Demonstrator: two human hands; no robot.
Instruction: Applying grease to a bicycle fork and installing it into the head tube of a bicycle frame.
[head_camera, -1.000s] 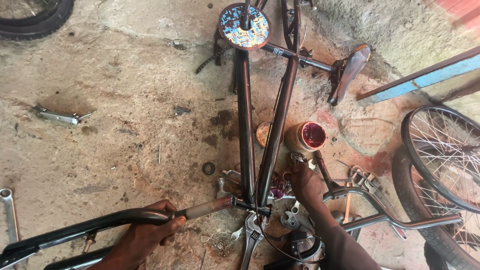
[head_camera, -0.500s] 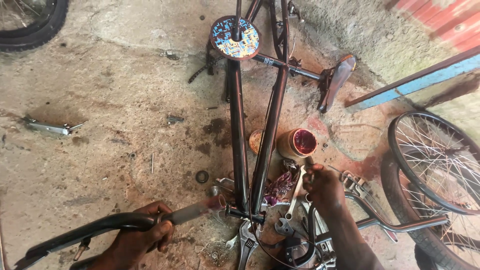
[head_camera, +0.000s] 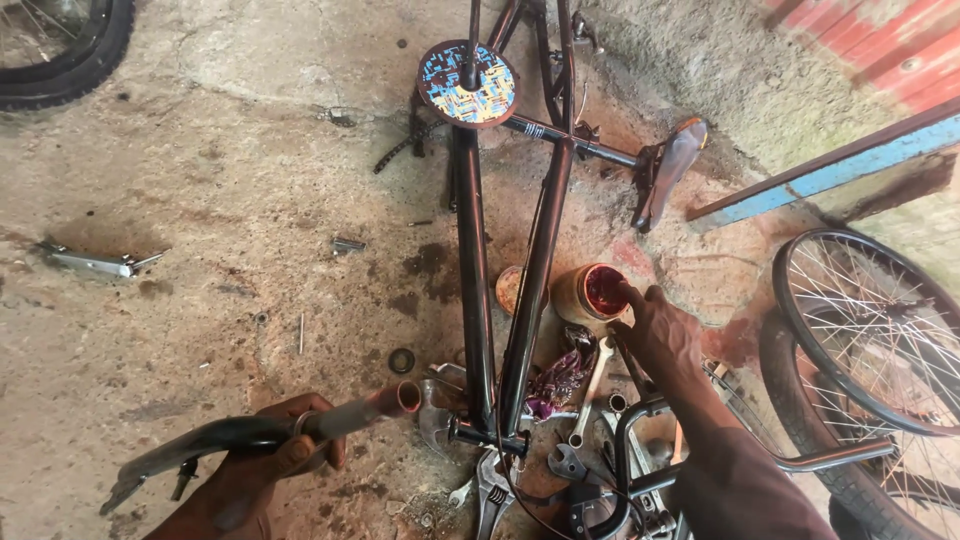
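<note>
Fingers of right hand (head_camera: 660, 335) dip into round grease tin (head_camera: 592, 292); left hand (head_camera: 255, 470) grip clamps tubular fork (head_camera: 250, 435).

I'm looking into a bike repair workshop: a stripped frame (head_camera: 540, 230), loose wheels (head_camera: 880, 330) and wrenches (head_camera: 590, 385) lie across the stained concrete floor (head_camera: 200, 200).

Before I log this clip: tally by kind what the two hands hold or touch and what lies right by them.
Bicycle forks: 1, held in the left hand, fork
Grease tins: 1, right hand dipping into the tin
Tin lids: 1, lid
Spanners: 1, spanner
Bicycle frames: 1, frame
Hands: 2
Total: 7
</note>
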